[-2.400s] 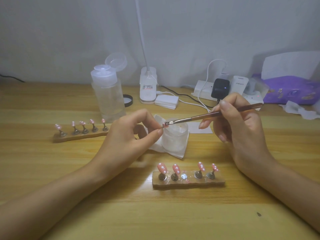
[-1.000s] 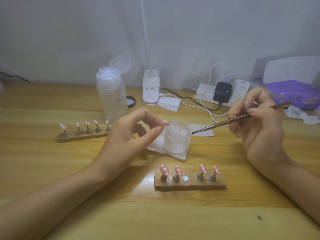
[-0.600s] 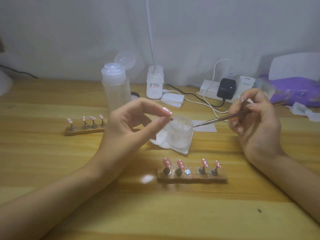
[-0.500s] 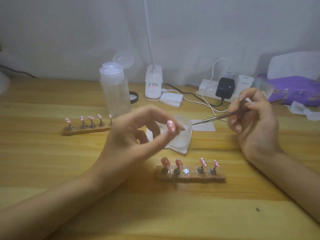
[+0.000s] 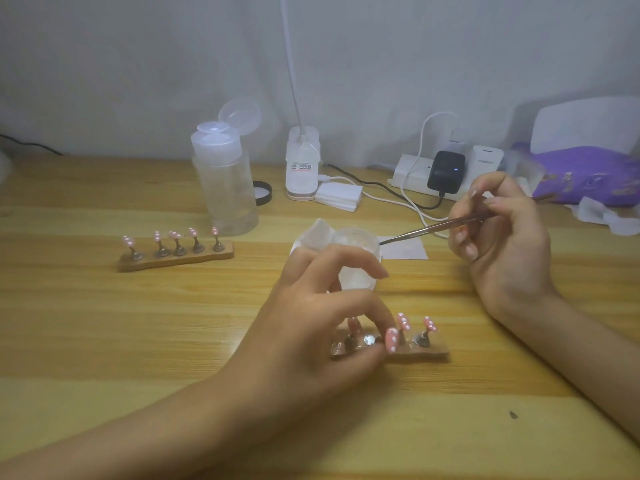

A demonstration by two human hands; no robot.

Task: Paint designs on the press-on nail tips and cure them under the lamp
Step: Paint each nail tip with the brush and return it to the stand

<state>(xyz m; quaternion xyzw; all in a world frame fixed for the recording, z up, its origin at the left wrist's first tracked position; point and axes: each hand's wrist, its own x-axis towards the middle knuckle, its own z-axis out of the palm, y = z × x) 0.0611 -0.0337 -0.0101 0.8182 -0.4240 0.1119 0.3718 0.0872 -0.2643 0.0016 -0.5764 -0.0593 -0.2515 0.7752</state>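
Note:
My left hand (image 5: 318, 313) pinches a pink nail tip with white dots (image 5: 392, 339) between thumb and forefinger, low over the near wooden holder (image 5: 426, 353). That holder carries other pink dotted tips on metal stands; my fingers cover part of it. My right hand (image 5: 502, 237) grips a thin nail brush (image 5: 426, 230), its tip pointing left at the rim of a small clear jar (image 5: 356, 261) on a white wipe. A second wooden holder (image 5: 173, 259) with several pink tips lies at the left.
A clear pump bottle (image 5: 225, 188) with its lid flipped up stands behind the left holder. A white lamp base (image 5: 302, 168), a stack of white pads (image 5: 339, 195), a power strip (image 5: 450, 168) with cables and a purple pack (image 5: 585, 174) line the back of the wooden table.
My left hand came down from beside the jar to the near holder with the pink tip. My right hand drew the brush back to the right, away from the tip.

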